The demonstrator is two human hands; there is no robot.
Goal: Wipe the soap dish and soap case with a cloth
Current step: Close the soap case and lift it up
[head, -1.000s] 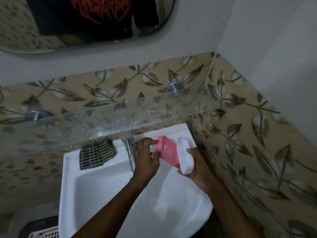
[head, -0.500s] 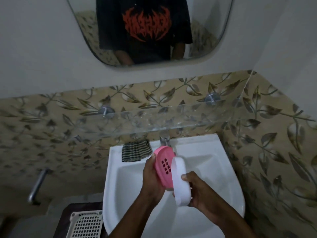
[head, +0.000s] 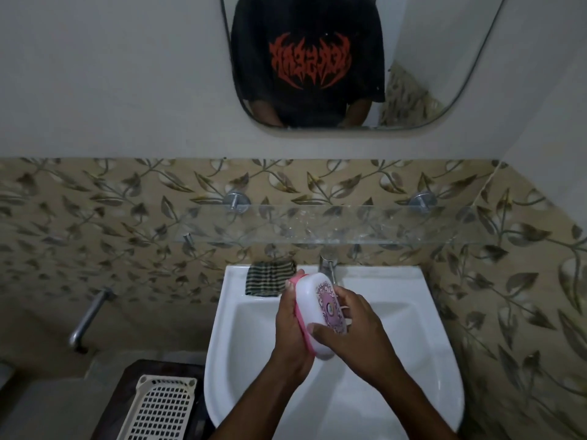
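Note:
Above the white sink (head: 428, 360) I hold the soap case with both hands. Its white lid (head: 313, 309), with a pink-purple printed label, now sits pressed against the pink soap dish (head: 300, 315), of which only a thin pink edge shows. My left hand (head: 290, 325) cups the pink dish from the left. My right hand (head: 349, 328) grips the white lid from the right, thumb across its lower end. A striped dark-green cloth (head: 270, 279) lies on the sink's back left rim, apart from both hands.
A chrome tap (head: 328, 266) stands at the sink's back centre, just behind the case. A glass shelf (head: 349, 227) runs along the tiled wall above it. A mirror (head: 349, 58) hangs higher. A cream perforated basket (head: 162, 408) sits lower left, below a metal pipe (head: 89, 319).
The white lid and pink dish, held apart before, have been brought together face to face. The view has swung up and left, bringing the mirror and basket into sight.

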